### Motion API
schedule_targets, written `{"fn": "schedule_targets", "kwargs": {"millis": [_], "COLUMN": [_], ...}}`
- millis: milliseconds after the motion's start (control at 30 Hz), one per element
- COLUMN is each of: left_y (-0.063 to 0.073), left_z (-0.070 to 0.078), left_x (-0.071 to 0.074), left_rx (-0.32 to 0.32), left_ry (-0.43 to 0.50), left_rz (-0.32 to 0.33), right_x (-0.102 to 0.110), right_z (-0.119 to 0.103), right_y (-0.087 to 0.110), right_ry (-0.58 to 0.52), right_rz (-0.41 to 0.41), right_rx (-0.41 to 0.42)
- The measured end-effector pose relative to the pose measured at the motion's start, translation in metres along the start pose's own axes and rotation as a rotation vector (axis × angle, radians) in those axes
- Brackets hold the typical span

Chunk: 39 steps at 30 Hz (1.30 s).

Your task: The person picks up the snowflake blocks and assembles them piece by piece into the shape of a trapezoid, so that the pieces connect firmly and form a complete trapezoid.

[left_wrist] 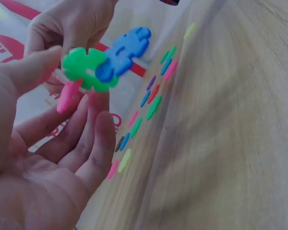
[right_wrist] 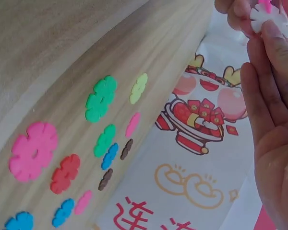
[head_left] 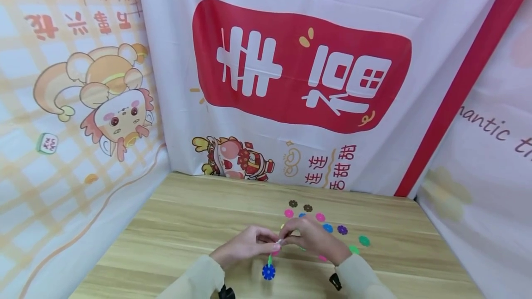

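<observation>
Both hands meet over the table around a short chain of notched plastic snowflake discs. In the right wrist view my right hand (right_wrist: 276,105) pinches a white disc (right_wrist: 271,23) under its thumb, and a pink disc (right_wrist: 265,5) is slotted into that one. My left hand (left_wrist: 53,158) holds the chain at its pink and white end, thumb on top and the other fingers bent beneath. Beyond the pink piece come a green disc (left_wrist: 86,69) and a blue disc (left_wrist: 129,45). In the head view the blue end (head_left: 268,272) hangs nearest me.
Several loose discs lie flat on the wooden table (head_left: 174,225), among them a pink one (right_wrist: 33,151), a red one (right_wrist: 65,173), a green one (right_wrist: 101,98) and a brown one (right_wrist: 105,179). Printed cloth (head_left: 166,59) walls the table at the back and sides.
</observation>
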<state>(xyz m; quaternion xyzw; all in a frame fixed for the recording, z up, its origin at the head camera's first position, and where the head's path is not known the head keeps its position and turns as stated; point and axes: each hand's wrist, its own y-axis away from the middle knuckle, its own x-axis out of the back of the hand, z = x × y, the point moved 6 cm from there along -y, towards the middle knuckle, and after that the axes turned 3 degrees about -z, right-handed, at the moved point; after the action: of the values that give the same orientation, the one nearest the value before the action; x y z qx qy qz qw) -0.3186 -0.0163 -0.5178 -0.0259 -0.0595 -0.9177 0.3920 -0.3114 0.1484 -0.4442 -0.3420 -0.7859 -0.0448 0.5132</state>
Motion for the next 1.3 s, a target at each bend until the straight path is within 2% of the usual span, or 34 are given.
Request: {"fn": "schedule_targets", "kwargs": {"millis": [133,367,533,667,833,1033,1300], "left_y": [0.0,0.004,0.007,0.009,0.01,0.011,0.009], "left_z": [-0.001,-0.004,-0.003,0.0,0.001,0.003,0.002], "left_x": [0.003,0.01,0.009,0.007,0.006,0.01,0.007], "left_rx": [-0.003,-0.02,-0.017,-0.035,-0.061,-0.066,-0.102], "left_ry": [-0.012,-0.025,0.008,0.033,0.023,0.015,0.009], "left_rz": [0.032,0.088,0.103,0.105,0.122,0.165,0.186], "right_x": [-0.001,0.004,-0.005,-0.02,-0.034,-0.034,-0.008], "right_z": [0.002,0.037,0.068,0.083,0.094,0.098,0.072], "right_y": [-0.006,-0.012,-0.017,-0.019,-0.019,-0.02,-0.011], "right_ry": [0.036,0.071,0.05,0.019,0.019,-0.019,-0.021], "right_rz": [-0.07,-0.134,-0.116,-0.086,-0.101,-0.097,-0.097], "right_rx": [-0.026,-0.2,-0.302,-0.318,-0.355,-0.382,-0.346]}}
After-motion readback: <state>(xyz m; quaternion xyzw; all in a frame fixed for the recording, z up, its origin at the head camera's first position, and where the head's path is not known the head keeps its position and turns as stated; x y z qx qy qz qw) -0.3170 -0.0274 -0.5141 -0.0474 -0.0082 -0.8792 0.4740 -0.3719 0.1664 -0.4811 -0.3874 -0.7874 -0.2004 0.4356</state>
